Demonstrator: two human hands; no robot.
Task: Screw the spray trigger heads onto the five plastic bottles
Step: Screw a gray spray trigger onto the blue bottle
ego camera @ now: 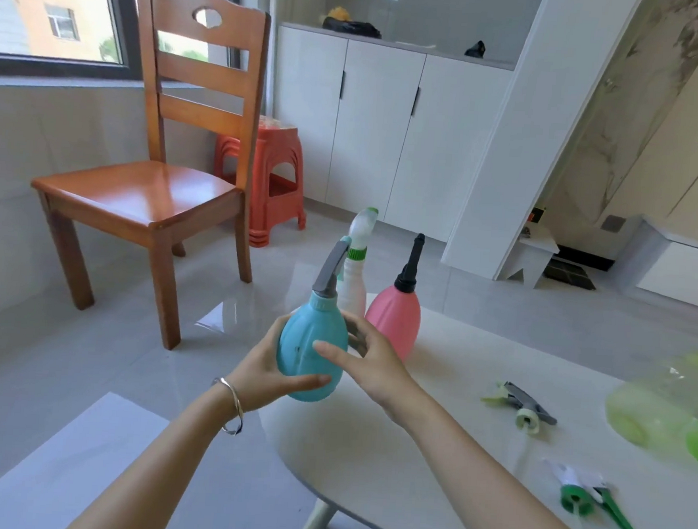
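A blue bottle (pixel 307 335) with a grey trigger head (pixel 332 269) is held above the table's far left edge. My left hand (pixel 267 376) cups its lower left side with the thumb under it. My right hand (pixel 367 358) rests fingers spread against its right side. Behind stand a white bottle (pixel 353 291) with a white-green head (pixel 362 230) and a pink bottle (pixel 395 323) with a black head (pixel 411 266). Two green translucent bottles (pixel 668 406) lie at the right edge. A loose grey-and-pale trigger head (pixel 525 406) and a green-white one (pixel 585 493) lie on the table.
The white oval table (pixel 428 468) fills the lower right. A wooden chair (pixel 154 184) and stacked red stools (pixel 268 180) stand on the tiled floor to the left. White cabinets (pixel 381 130) line the back wall.
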